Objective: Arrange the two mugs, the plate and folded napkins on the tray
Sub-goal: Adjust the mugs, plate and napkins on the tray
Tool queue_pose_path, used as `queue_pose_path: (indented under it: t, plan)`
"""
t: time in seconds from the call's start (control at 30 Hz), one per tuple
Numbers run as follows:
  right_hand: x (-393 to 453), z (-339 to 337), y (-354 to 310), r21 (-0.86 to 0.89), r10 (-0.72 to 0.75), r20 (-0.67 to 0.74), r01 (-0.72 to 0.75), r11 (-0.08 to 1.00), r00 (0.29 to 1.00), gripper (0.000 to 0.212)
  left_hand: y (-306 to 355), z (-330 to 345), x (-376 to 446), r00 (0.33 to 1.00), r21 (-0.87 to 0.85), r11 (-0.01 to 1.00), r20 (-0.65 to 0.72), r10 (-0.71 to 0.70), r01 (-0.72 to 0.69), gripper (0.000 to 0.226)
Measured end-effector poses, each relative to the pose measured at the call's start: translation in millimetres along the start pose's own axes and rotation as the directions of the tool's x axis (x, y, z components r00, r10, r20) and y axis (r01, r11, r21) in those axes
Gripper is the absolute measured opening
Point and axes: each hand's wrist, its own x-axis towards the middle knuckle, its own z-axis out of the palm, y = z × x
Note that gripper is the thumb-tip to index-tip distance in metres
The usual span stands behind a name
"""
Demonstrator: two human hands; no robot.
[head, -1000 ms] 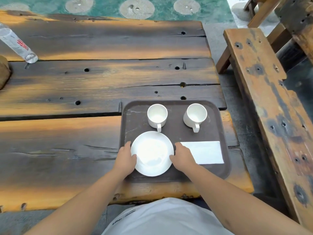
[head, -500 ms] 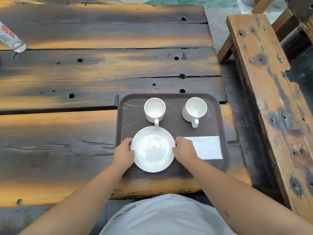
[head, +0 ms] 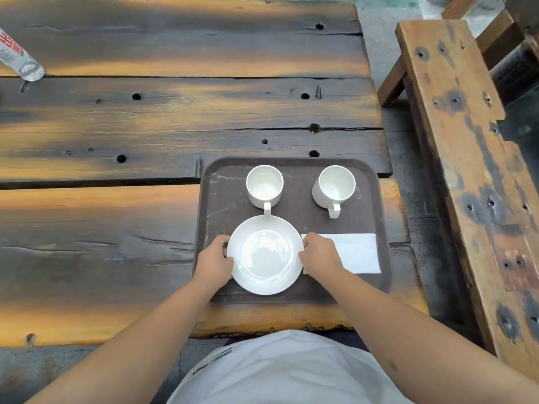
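Two mugs [head: 264, 184] [head: 335, 186], one plate [head: 265, 255], one napkin [head: 357, 252], one tray [head: 221, 199], one bottle [head: 17, 59], two hands [head: 214, 260] [head: 319, 253].

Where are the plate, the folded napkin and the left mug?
plate [head: 265, 255]: head view, centre of its well.
folded napkin [head: 357, 252]: head view, bare middle.
left mug [head: 264, 182]: head view, inside bottom.

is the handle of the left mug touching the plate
Cannot tell. In the head view the left mug handle meets the plate rim with no visible gap, but overlap from above could hide one.
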Motion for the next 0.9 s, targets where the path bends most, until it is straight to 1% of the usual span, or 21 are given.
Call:
queue_pose_path:
  t: [0.13,0.33,0.67,0.73,0.8,0.83,0.9]
  plan:
    - [-0.1,1.4,1.2,0.031,-0.009,-0.005,0.009,0.999,1.000,0.010,-0.5,0.8,0.4,1.000,0.007,1.000,-0.004,0.017,-0.017,0.036]
    - [0.9,0.9,3.1,0.049,-0.002,0.008,0.002,0.999,1.000,0.010,-1.2,2.4,1.4,0.999,0.063,0.997,-0.012,0.045,-0.044,0.037]
    - [1.9,0.8,6.0,0.067,0.001,0.011,-0.002,0.998,1.000,0.010,2.0,0.3,-0.6,0.999,0.075,0.996,0.021,0.037,-0.038,0.035]
    - [0.1,-1.9,8.1,0.025,0.005,-0.011,-0.005,1.000,1.000,0.015,3.0,0.4,-3.2,0.999,0.109,0.993,0.003,0.048,-0.048,0.041]
    - [-3.2,-6.6,11.2,-0.026,0.000,-0.040,-0.001,1.000,0.999,0.028,3.2,0.4,-6.9,0.996,0.185,0.980,-0.033,0.080,-0.072,0.052]
    - [-5.7,-9.5,13.4,-0.056,-0.006,-0.045,0.004,0.998,0.999,0.033,3.7,0.5,-9.3,0.993,0.233,0.968,-0.046,0.105,-0.092,0.055]
    - [-11.7,-14.7,20.2,-0.160,-0.042,-0.056,0.033,0.987,0.998,0.035,6.5,1.4,-15.9,0.980,0.334,0.928,-0.051,0.194,-0.166,0.057]
